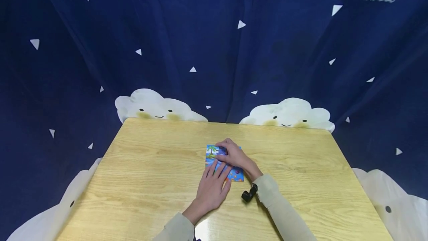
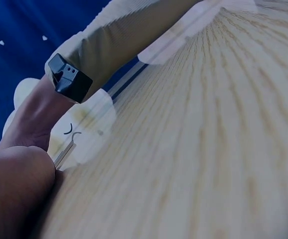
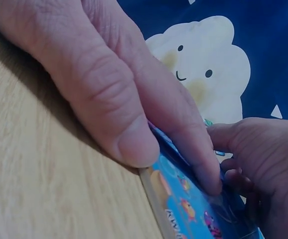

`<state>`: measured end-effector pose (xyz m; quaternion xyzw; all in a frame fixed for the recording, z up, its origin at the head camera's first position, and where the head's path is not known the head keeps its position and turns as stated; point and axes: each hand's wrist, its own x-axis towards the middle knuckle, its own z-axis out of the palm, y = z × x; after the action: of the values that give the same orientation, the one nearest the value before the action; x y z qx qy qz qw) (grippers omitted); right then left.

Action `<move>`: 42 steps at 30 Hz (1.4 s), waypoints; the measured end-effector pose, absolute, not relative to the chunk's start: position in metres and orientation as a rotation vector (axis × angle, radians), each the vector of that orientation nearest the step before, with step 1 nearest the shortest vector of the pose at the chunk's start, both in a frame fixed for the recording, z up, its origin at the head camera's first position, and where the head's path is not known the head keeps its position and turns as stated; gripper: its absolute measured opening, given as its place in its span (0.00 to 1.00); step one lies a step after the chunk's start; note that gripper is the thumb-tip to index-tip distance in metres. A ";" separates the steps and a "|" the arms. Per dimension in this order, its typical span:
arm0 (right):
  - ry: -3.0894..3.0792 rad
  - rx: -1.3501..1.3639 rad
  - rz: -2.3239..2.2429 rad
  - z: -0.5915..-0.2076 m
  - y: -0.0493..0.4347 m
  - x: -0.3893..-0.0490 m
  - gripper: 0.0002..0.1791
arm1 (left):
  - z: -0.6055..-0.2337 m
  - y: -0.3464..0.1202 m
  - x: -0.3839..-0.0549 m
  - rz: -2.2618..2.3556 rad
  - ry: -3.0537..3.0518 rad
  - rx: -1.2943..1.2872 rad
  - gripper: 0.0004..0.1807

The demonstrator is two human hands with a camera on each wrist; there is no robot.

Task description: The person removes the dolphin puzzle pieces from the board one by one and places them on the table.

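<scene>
A flat blue board [image 1: 237, 174] printed with a cartoon sea picture, like a children's puzzle, lies on the table. A palm tree, orange spots and small sea creatures show on it. My left hand [image 1: 212, 190] lies with straight fingers across its lower left part; in the right wrist view its thumb [image 3: 139, 147] rests at the board's edge. At the upper middle my right hand [image 1: 233, 154] curls its thumb and fingers around a dark purple part [image 1: 222, 152] of the picture, mostly hidden beneath it. In the right wrist view those curled fingers [image 3: 236, 179] meet the board's far side.
The wooden table [image 1: 150, 159] surrounds the board on all sides. Black wrist camera [image 1: 249, 195] sits by the right cuff. Behind the table hangs a dark blue curtain [image 1: 214, 47] with white clouds [image 1: 157, 105] and triangles.
</scene>
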<state>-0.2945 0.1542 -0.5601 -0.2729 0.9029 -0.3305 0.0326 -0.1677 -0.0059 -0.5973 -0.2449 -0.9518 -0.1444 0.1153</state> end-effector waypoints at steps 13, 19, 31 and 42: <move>2.811 -0.890 -0.994 -0.560 0.154 -0.295 0.27 | -0.594 -0.005 -0.170 -0.451 -2.754 -0.737 0.27; 2.759 -0.848 -1.033 -0.559 0.153 -0.296 0.28 | -0.593 -0.006 -0.170 -0.480 -2.761 -0.735 0.27; 2.714 -0.907 -1.004 -0.560 0.154 -0.301 0.26 | -0.598 -0.008 -0.172 -0.421 -2.754 -0.728 0.28; 2.795 -0.953 -1.111 -0.568 0.161 -0.302 0.25 | -0.601 -0.008 -0.171 -0.476 -2.679 -0.737 0.26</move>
<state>-0.3020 0.1610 -0.5682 -0.3021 0.8858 -0.3522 -0.0066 -0.1711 -0.0077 -0.6013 -0.2581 -0.9380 -0.1667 0.1606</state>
